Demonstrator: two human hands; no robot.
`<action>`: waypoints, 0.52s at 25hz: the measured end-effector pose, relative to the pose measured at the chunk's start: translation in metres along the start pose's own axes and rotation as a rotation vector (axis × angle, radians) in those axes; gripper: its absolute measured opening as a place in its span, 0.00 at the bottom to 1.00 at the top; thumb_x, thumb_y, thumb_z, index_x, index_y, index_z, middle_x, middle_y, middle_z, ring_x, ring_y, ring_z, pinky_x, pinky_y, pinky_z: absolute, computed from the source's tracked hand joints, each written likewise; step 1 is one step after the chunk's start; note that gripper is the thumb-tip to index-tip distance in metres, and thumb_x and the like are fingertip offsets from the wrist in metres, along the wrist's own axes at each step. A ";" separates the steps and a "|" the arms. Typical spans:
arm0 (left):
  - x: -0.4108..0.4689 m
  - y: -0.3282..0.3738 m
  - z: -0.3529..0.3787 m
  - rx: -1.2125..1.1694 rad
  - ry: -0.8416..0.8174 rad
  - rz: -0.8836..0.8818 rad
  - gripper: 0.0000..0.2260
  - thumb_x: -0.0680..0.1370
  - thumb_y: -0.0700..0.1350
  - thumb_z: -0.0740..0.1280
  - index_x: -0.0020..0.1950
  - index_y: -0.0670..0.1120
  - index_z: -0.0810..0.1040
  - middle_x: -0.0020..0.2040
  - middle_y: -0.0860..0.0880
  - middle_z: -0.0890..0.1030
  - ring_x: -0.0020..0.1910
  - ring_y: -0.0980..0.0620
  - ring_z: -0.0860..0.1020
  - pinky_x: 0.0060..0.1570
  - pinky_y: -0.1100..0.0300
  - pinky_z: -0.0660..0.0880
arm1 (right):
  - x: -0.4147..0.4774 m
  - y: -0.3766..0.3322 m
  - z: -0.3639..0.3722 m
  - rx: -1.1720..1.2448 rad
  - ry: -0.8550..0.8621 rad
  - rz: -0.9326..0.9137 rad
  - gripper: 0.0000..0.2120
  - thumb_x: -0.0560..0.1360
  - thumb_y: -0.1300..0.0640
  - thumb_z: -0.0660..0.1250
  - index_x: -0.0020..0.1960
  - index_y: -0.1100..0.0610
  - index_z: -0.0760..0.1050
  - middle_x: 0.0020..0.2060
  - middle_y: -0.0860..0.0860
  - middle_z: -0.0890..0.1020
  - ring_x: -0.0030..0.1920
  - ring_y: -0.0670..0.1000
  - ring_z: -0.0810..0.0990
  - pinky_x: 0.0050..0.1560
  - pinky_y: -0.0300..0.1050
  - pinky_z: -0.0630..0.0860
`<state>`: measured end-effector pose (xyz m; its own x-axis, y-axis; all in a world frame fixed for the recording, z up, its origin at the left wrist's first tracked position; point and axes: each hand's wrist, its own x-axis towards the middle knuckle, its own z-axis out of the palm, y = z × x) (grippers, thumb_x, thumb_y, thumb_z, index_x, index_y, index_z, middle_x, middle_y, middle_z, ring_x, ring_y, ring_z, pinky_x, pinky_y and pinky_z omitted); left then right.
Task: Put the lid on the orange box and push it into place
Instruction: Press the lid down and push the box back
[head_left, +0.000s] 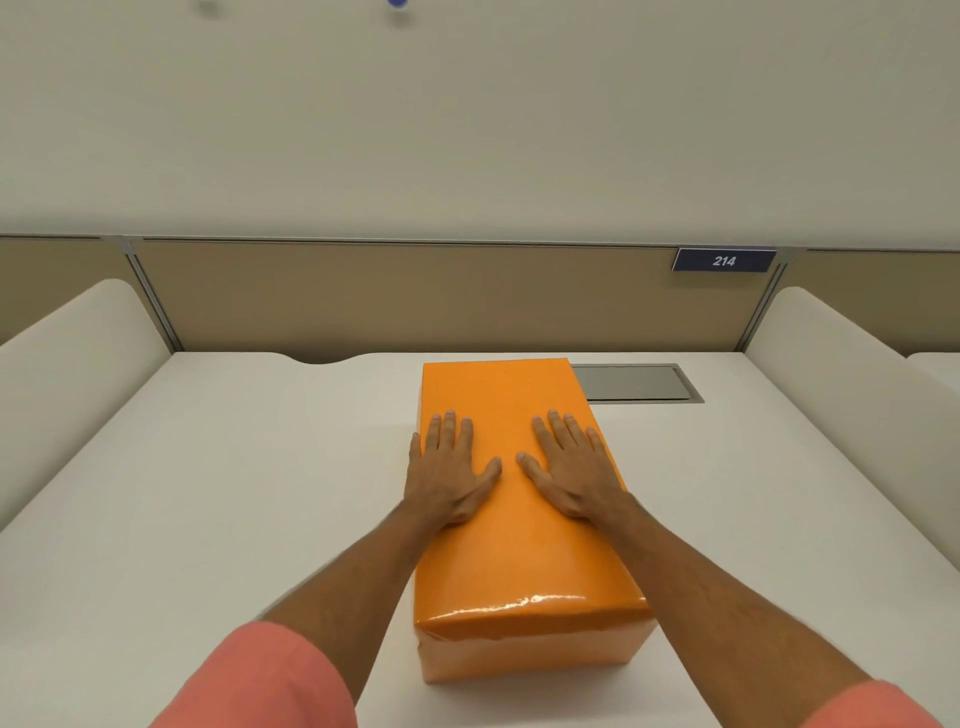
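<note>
An orange box (524, 657) stands lengthwise on the white table (234, 493), its long side running away from me. The glossy orange lid (511, 561) covers its top and overlaps the near end by a dark band. My left hand (449, 473) lies flat on the lid near its left edge, fingers spread, the little finger over the edge. My right hand (574, 470) lies flat beside it on the lid's right half, fingers spread. Neither hand grips anything. The box's inside is hidden.
A grey recessed panel (636, 383) is set in the table just right of the box's far end. A tan partition (405, 296) with a "214" plate (723, 260) closes the back. White rounded side walls (78, 353) flank the table.
</note>
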<state>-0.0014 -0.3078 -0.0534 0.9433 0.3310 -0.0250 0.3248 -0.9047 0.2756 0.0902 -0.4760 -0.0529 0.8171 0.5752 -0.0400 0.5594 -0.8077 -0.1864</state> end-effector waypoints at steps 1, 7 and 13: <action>0.000 0.001 0.000 0.000 0.002 -0.002 0.36 0.77 0.66 0.47 0.78 0.48 0.42 0.80 0.46 0.43 0.78 0.46 0.41 0.76 0.43 0.42 | 0.000 0.000 0.001 -0.003 0.001 0.000 0.34 0.78 0.35 0.45 0.78 0.50 0.42 0.79 0.52 0.45 0.79 0.53 0.43 0.78 0.56 0.42; 0.001 -0.001 -0.001 -0.024 -0.014 0.000 0.36 0.77 0.66 0.48 0.78 0.49 0.43 0.80 0.45 0.42 0.78 0.45 0.40 0.76 0.42 0.41 | -0.001 -0.002 -0.005 0.018 -0.024 -0.001 0.35 0.78 0.35 0.46 0.78 0.49 0.43 0.79 0.52 0.46 0.79 0.54 0.42 0.77 0.56 0.40; 0.009 -0.019 -0.013 -0.122 0.039 -0.034 0.38 0.75 0.68 0.53 0.78 0.52 0.44 0.79 0.44 0.41 0.78 0.42 0.39 0.74 0.39 0.40 | -0.006 0.027 -0.025 0.083 -0.004 0.116 0.36 0.76 0.32 0.49 0.78 0.46 0.44 0.79 0.52 0.44 0.78 0.58 0.42 0.76 0.62 0.46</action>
<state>-0.0003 -0.2840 -0.0462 0.9276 0.3735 0.0001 0.3440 -0.8543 0.3897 0.1040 -0.5045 -0.0335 0.8749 0.4792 -0.0700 0.4476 -0.8554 -0.2607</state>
